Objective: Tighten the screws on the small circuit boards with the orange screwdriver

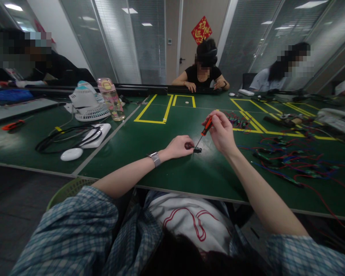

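My right hand is closed round a small screwdriver with an orange and black handle, its tip pointing down at a small black part on the green table. My left hand, a watch on its wrist, pinches that part and holds it against the table. Both hands work close together near the table's middle.
Tangled red, blue and black wires lie to the right. At left are a white fan, a pink bottle, a white mouse and black cables. Yellow tape boxes mark the table. Other people sit across.
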`<state>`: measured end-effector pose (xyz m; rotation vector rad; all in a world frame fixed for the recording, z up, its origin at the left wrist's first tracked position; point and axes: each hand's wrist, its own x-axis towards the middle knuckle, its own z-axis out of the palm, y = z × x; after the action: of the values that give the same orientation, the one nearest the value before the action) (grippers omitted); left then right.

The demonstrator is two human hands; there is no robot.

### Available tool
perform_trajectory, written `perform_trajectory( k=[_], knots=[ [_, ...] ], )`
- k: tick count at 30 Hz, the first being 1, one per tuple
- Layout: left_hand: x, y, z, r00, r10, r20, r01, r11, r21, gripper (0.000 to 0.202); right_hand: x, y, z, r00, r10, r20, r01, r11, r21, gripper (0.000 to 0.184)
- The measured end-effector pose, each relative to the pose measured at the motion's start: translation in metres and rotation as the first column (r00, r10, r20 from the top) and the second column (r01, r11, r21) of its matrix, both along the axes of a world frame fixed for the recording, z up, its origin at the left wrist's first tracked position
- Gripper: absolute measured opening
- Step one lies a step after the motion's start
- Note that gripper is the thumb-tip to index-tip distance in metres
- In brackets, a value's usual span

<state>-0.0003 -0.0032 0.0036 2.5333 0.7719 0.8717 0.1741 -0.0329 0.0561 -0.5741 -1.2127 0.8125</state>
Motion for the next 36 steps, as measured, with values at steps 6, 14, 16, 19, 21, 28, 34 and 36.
perform_trajectory(
  k=[6, 14, 16, 19, 21, 28, 34, 36],
  knots=[
    [-0.0002, 0.0021, -0.0023, 1.000, -0.012, 0.002, 0.012, 1.000, 0.026, 0.008, 0.0019, 0.0017, -0.0010, 0.999, 0.039, 0.017, -0.039, 0.999, 0.000, 0.021],
    [-0.0001, 0.0008, -0.0008, 1.000, -0.007, 0.012, 0.007, 1.000, 0.000, 0.006, 0.0031, 0.0004, -0.0008, 0.995, 0.103, -0.010, -0.103, 0.995, -0.016, 0.020],
    [-0.0002, 0.0013, -0.0015, 1.000, -0.016, 0.019, 0.016, 1.000, 0.008, 0.006, 0.0024, 0.0008, -0.0010, 0.994, 0.108, -0.011, -0.108, 0.994, -0.018, 0.019],
    [-0.0004, 0.0027, -0.0031, 1.000, -0.016, 0.021, 0.015, 1.000, 0.009, 0.006, 0.0013, 0.0015, -0.0014, 0.995, 0.097, -0.020, -0.098, 0.995, -0.024, 0.020],
    [-0.0005, 0.0034, -0.0039, 1.000, -0.018, 0.019, 0.018, 1.000, 0.008, 0.007, 0.0012, 0.0023, -0.0018, 0.997, 0.073, -0.019, -0.073, 0.997, -0.011, 0.020],
    [-0.0002, 0.0024, -0.0021, 1.000, -0.014, 0.022, 0.014, 1.000, 0.002, 0.006, 0.0038, 0.0029, -0.0021, 0.998, 0.061, 0.005, -0.061, 0.998, 0.017, 0.018],
    [0.0002, 0.0015, -0.0011, 1.000, -0.016, 0.024, 0.016, 1.000, 0.013, 0.005, 0.0029, -0.0003, -0.0011, 0.995, 0.098, 0.016, -0.098, 0.995, -0.002, 0.019],
    [0.0003, 0.0016, -0.0015, 1.000, -0.016, 0.019, 0.015, 1.000, 0.016, 0.005, 0.0025, 0.0001, -0.0009, 0.994, 0.105, 0.010, -0.104, 0.994, -0.012, 0.019]
  ],
)
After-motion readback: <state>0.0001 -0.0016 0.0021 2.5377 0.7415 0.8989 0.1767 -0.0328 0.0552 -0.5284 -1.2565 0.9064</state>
